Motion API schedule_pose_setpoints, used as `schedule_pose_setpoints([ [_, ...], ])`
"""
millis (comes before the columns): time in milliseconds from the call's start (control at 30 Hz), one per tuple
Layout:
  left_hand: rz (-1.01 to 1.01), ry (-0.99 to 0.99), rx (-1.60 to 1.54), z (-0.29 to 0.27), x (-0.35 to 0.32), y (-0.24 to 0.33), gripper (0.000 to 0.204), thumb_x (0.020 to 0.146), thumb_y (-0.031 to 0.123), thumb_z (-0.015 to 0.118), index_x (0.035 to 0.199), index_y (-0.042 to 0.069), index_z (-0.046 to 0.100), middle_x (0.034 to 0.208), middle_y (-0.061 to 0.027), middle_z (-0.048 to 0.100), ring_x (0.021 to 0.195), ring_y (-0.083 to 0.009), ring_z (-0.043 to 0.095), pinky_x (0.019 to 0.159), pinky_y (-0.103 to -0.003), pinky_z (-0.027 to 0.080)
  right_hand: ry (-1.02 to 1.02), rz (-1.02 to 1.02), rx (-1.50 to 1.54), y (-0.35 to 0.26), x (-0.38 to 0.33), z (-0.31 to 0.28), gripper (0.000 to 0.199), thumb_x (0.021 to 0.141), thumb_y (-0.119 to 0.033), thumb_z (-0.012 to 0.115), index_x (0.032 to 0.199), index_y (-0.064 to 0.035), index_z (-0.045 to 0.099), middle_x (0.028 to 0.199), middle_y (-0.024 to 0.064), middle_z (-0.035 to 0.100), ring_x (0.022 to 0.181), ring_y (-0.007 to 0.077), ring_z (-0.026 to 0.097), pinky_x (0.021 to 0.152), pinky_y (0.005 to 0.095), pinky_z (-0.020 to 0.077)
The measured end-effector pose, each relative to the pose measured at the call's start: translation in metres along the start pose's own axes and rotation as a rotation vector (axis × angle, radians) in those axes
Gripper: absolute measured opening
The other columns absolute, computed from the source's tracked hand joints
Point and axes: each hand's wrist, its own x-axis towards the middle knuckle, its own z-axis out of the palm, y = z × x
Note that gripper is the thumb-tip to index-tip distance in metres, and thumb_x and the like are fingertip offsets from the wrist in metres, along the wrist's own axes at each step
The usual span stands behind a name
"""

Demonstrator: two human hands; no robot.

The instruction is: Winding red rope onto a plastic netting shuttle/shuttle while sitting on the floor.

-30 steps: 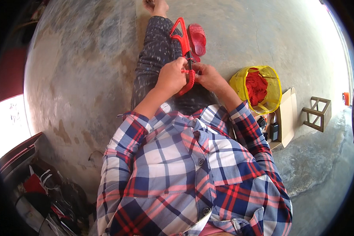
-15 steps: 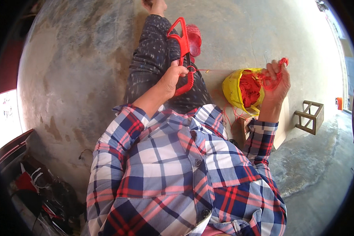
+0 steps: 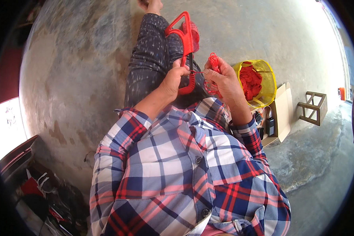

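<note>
My left hand is closed around the lower part of a red plastic frame, shaped like a hacksaw, with a looped upper end, a dark strip and a ribbed, curved lower end. It rests over my patterned trousers. My right hand pinches a looped hank of red cord just right of the frame. From there a short, taut strand runs to the dark strip beside my left thumb. Whether it is knotted there I cannot tell.
Right of my right hand, a yellow basket holds a heap of red cord. Below it is an open cardboard box with a black device. Farther right lies a small wooden stool. Red footwear sits beyond the frame.
My right hand has moved left from above the basket to beside the frame, bringing the cord hank with it. The strand between the hands is much shorter. My left hand keeps its hold.
</note>
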Motion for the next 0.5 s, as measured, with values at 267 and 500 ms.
schedule_pose_setpoints([
  [267, 0.233, 0.236, 0.467, 0.002, 0.009, -0.012, 0.051, 0.074, 0.012, 0.056, 0.124, 0.004, 0.047, 0.11, -0.0098, 0.052, 0.103, -0.0214, 0.049, 0.095, -0.034, 0.036, -0.116, 0.078, 0.193, -0.013, -0.012, 0.009, 0.017, 0.087, -0.001, 0.054, 0.102, -0.0084, 0.052, 0.076, -0.0051, 0.048, 0.058, 0.0008, 0.04, 0.048, 0.0173, 0.0262],
  [500, 0.584, 0.149, 0.74, 0.016, -0.022, 0.044, 0.038, 0.08, 0.015, 0.069, 0.112, 0.001, 0.055, 0.087, -0.0055, 0.063, 0.082, -0.0166, 0.058, 0.076, -0.031, 0.046, -0.284, -0.169, -0.052, -0.064, -0.007, 0.003, 0.01, 0.084, -0.004, 0.055, 0.094, -0.0022, 0.053, 0.083, 0.0012, 0.051, 0.071, 0.0095, 0.052, 0.062, 0.0225, 0.0411],
])
